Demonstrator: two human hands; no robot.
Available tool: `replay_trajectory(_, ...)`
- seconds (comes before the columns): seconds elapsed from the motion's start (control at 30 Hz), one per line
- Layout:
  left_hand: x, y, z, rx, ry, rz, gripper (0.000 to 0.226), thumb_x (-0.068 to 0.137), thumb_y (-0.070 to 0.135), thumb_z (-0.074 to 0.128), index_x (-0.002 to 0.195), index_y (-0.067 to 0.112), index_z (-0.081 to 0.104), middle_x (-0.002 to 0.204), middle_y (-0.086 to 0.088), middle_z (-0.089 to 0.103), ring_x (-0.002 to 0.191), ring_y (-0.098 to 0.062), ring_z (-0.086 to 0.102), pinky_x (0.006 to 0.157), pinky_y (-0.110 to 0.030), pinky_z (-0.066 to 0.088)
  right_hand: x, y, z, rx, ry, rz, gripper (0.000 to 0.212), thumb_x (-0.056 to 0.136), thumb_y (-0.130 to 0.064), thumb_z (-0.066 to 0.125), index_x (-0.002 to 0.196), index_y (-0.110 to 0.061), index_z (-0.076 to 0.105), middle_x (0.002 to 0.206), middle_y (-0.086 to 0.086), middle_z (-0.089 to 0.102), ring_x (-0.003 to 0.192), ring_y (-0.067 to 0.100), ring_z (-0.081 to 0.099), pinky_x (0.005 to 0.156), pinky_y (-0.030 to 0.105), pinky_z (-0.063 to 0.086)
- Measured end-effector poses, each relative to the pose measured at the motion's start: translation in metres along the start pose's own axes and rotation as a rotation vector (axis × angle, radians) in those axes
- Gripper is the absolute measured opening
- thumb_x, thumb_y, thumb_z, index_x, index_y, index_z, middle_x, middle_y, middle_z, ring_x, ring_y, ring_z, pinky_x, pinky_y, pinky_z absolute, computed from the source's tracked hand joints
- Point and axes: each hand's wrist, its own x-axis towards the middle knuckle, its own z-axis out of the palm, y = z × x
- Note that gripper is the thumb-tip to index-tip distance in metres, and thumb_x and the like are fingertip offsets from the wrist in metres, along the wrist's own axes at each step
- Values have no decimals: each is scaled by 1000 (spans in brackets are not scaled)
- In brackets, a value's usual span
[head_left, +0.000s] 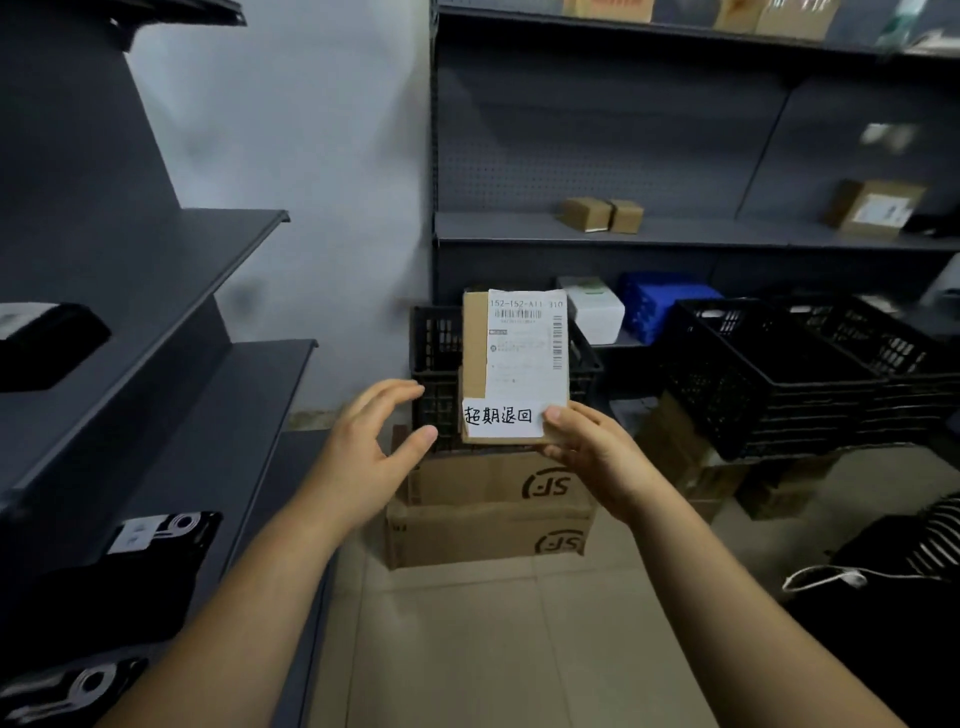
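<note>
- Parcel (511, 364): flat, rectangular box of plain brown cardboard, held upright in the air just above the SF cartons (488, 514).
- Shipping label (527, 343): smooth white paper covering most of the parcel's face. It is printed "152-152-A11 310" over a barcode, with a second barcode down its right edge. The smaller print is too small to read.
- Slip (498, 417): white strip across the parcel's foot, handwritten in black "超期退回".
- Right hand (587, 447): above the SF cartons' right end, its grip pinching the parcel's lower right corner with the thumb on the front.
- Left hand (374, 441): above the SF cartons' left end, grip spread with fingers loosely curved, just beside the parcel and not touching it.
- SF cartons: two stacked boxes of brown corrugated cardboard, each bearing a black "SF" logo upside down.
- Black crate (436, 364): latticed plastic, resting on top of the SF cartons.
- Blue crate (665, 306): ribbed plastic, beyond and right of the SF cartons.
</note>
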Motion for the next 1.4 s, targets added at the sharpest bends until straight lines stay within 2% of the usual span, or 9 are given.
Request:
replay_trajectory(0.23,119,-59,55,-2,-44,-25,40,91,31,63,129,27,55,133,18,47,124,3,40,105,-22,31,121,14,-44,22,45,26,52,80,-36,67,124,-8,63,121,8,70,117,28,63,103,40,46)
replay_trajectory(0.47,252,-105,114,-4,-49,-77,41,92,31,62,132,26,54,130,22,46,118,9,39,98,-11,28,268,17,-113,33,35,56,51,81,-40,66,123,-13,65,119,5,71,116,23,65,99,35,47)
replay_trajectory(0.63,326,-153,138,2,-19,-162,40,92,32,62,131,26,55,132,17,49,122,0,44,104,-22,33,372,21,-139,25,2,117,53,80,-42,70,122,-10,65,118,4,72,114,21,65,98,32,48)
replay_trajectory(0.8,369,-214,149,29,-34,-266,38,92,28,62,129,22,56,126,17,49,112,10,41,86,4,27,456,56,-133,47,-17,240,55,77,-43,73,121,-11,66,117,5,72,115,21,65,100,34,48)
replay_trajectory(0.87,385,-245,155,24,-62,-291,37,92,26,63,129,21,56,125,16,49,107,16,40,84,7,26,486,74,-128,37,-20,294,62,71,-49,76,120,-12,67,117,4,72,115,21,65,99,33,49)
replay_trajectory(0.97,405,-291,165,-7,-125,-333,37,93,29,62,129,24,55,127,19,47,110,18,40,92,-1,27,524,101,-117,10,-28,393,57,76,-50,76,119,-13,68,117,2,72,114,20,65,100,33,49)
replay_trajectory(1.1,436,-349,172,-51,-156,-414,40,92,33,61,132,29,53,131,21,45,121,2,40,103,-26,33,570,137,-97,3,-25,538,38,86,-42,70,114,-16,71,113,0,74,112,18,66,101,34,50)
replay_trajectory(1.33,480,-433,189,-37,-213,-456,41,91,28,63,131,23,55,132,16,48,119,1,43,96,-12,33,637,212,-53,49,77,800,42,82,-40,73,116,-16,68,109,-3,75,107,16,66,91,32,53)
replay_trajectory(1.4,481,-452,194,-40,-228,-477,42,90,31,62,131,23,55,134,12,49,124,-3,44,100,-17,34,648,228,-47,94,126,870,38,86,-36,71,114,-12,68,106,2,74,99,18,68,80,28,54)
